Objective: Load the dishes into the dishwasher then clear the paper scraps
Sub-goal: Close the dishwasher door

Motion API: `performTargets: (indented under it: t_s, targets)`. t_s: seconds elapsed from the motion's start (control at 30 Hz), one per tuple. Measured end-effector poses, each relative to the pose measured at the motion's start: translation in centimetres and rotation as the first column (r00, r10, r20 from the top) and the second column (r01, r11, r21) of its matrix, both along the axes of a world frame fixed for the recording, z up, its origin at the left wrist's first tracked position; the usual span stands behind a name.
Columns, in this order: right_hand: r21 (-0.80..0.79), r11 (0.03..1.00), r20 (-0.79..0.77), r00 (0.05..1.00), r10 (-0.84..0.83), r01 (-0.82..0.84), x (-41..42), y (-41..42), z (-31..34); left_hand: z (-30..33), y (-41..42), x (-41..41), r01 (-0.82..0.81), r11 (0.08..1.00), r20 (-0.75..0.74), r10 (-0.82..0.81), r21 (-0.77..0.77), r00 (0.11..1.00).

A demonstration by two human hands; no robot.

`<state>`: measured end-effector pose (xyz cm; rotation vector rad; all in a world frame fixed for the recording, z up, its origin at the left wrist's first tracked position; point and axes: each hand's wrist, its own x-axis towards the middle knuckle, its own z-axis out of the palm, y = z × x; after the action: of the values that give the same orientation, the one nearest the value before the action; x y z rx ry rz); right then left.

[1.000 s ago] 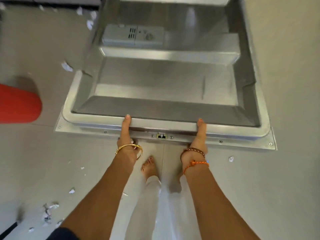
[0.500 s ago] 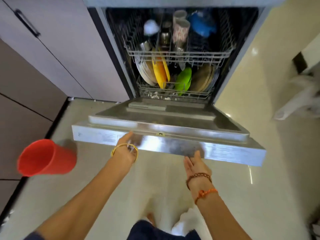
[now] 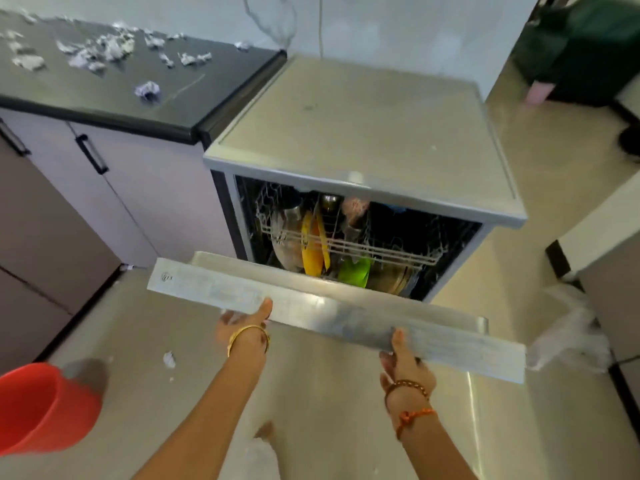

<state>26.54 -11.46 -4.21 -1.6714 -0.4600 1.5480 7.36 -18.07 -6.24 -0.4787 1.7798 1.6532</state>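
The dishwasher (image 3: 363, 133) stands beside the dark counter, and its steel door (image 3: 346, 308) is tilted partway up. My left hand (image 3: 242, 329) holds the door's front edge from below, thumb on the outer face. My right hand (image 3: 403, 362) holds the same edge further right in the same way. Through the gap the racks show a yellow plate (image 3: 311, 252), a green plate (image 3: 354, 271) and steel dishes. Several paper scraps (image 3: 104, 51) are scattered on the counter, with one crumpled ball (image 3: 148, 90) near its front. Another scrap (image 3: 169, 359) lies on the floor.
A red plastic cup (image 3: 41, 407) lies on the floor at the lower left. Cabinets with black handles (image 3: 91, 154) run along the left. A white plastic bag (image 3: 571, 336) sits right of the door, and a dark green bin (image 3: 588, 46) stands at the back right.
The door has swung up from lying flat to partly raised, with both hands staying on its front edge. My view has lifted from the door to the counter and dishwasher top.
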Motion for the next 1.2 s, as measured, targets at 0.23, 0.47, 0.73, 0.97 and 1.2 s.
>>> performTargets:
  t_s: [0.23,0.47,0.73,0.97,1.2]
  targets:
    - [0.233,0.972,0.171,0.985,-0.023,-0.018,-4.5,10.5,3.0,7.0,9.8,-5.3,0.135,0.866,-0.445,-0.373,-0.481,0.814]
    - [0.249,0.966,0.329,0.944,-0.015,-0.072,-5.7,14.3,3.8,8.8,14.4,-8.8,0.286,0.591,-0.542,-0.806,-0.754,0.237]
    - [0.600,0.628,0.750,0.622,-0.226,-0.496,-6.8,12.1,3.3,10.7,15.4,-9.5,0.199,0.284,-0.314,-0.939,-0.938,-0.140]
    - [0.184,0.300,0.949,0.090,-0.302,-0.936,-9.0,16.5,4.3,10.5,16.0,-10.6,0.175,0.206,-0.252,-0.918,-0.963,-0.307]
    - [-0.111,0.301,0.975,-0.163,-0.153,-0.947,-8.2,17.3,3.8,10.5,16.0,-12.0,0.115,0.301,-0.321,-0.850,-0.947,-0.418]
